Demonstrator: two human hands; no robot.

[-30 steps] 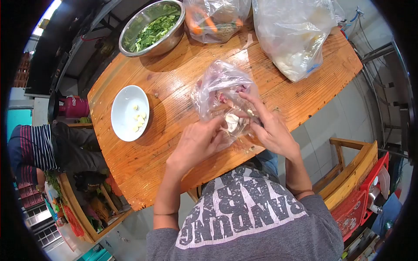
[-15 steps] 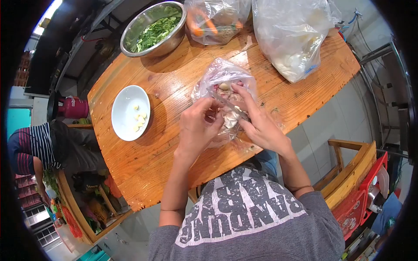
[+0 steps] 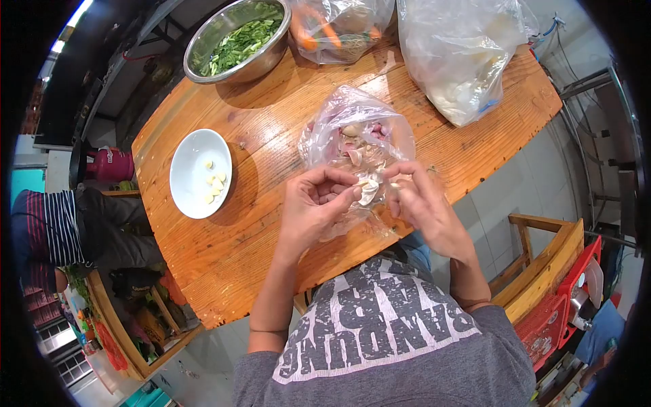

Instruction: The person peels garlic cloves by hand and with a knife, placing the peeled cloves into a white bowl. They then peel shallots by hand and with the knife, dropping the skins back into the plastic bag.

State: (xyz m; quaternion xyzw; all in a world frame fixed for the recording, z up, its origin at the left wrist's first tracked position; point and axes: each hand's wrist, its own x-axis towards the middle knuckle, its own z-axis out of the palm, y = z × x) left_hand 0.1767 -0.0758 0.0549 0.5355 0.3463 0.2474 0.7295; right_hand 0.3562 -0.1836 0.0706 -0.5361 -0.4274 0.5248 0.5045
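Observation:
My left hand and my right hand meet over the near edge of a wooden table. Between their fingertips they pinch a pale garlic clove. Just beyond them lies an open clear plastic bag holding garlic and loose purplish skins. A white plate with several peeled cloves sits to the left on the table.
A steel bowl of chopped greens stands at the far left of the table. A bag with carrots and a large clear bag lie at the far edge. A person in a striped shirt crouches to the left. A wooden chair stands right.
My hands have drawn back out of the bag toward me and now hold a single clove between them. The person at the left has shifted slightly.

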